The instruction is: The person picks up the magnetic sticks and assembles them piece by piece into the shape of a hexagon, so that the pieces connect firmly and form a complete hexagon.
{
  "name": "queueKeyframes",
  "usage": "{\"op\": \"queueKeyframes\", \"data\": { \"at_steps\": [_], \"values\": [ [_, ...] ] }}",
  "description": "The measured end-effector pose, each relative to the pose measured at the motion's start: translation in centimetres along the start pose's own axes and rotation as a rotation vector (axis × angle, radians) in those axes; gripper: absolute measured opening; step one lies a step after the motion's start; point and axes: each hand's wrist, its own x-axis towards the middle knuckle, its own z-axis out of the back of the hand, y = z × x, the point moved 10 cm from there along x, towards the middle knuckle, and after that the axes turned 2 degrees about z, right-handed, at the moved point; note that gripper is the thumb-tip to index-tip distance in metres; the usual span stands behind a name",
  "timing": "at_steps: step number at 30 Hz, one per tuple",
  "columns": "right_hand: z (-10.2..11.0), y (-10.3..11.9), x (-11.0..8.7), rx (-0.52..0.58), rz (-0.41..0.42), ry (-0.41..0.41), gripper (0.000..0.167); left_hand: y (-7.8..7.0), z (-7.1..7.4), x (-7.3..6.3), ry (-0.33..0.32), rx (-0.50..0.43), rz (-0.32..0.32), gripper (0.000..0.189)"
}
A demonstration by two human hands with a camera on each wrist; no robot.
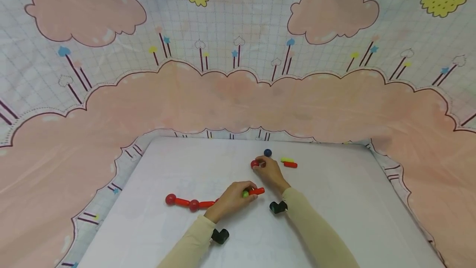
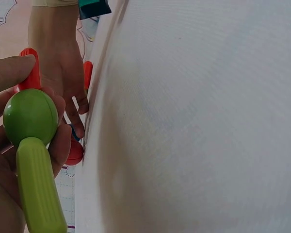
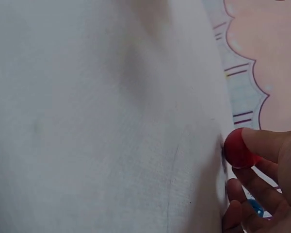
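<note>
Along both sides of the white worktop (image 1: pixel 346 210) there is wide room to move. Nearer, the left hand (image 1: pixel 231 199) reaches forward and holds a green ball (image 2: pixel 30 117) between a green stick (image 2: pixel 39 184) and a red stick (image 1: pixel 257 191). Left of it lies a red chain (image 1: pixel 182 202). Farther on, the right hand (image 1: pixel 270 173) pinches a red ball (image 1: pixel 254 163). Just past it, a blue ball (image 1: pixel 267 152) sits near the far edge (image 1: pixel 241 140).
</note>
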Motion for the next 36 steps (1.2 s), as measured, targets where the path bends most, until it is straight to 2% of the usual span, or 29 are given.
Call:
{"op": "queueKeyframes", "data": {
  "at_steps": [14, 30, 36],
  "values": [
    [2.7, 1.5, -2.6, 0.014, 0.071, -0.092, 0.036, 0.0, 0.1, 0.2, -0.007, 0.010, 0.002, 0.026],
    [5.1, 2.5, -6.2, -0.013, 0.137, -0.129, 0.040, 0.1, 0.3, 0.3, -0.020, 0.006, 0.007, 0.027],
    [5.9, 2.6, -7.7, 0.007, 0.139, -0.135, 0.040, -0.2, 0.6, 0.2, -0.030, 0.003, -0.006, 0.025]
  ]
}}
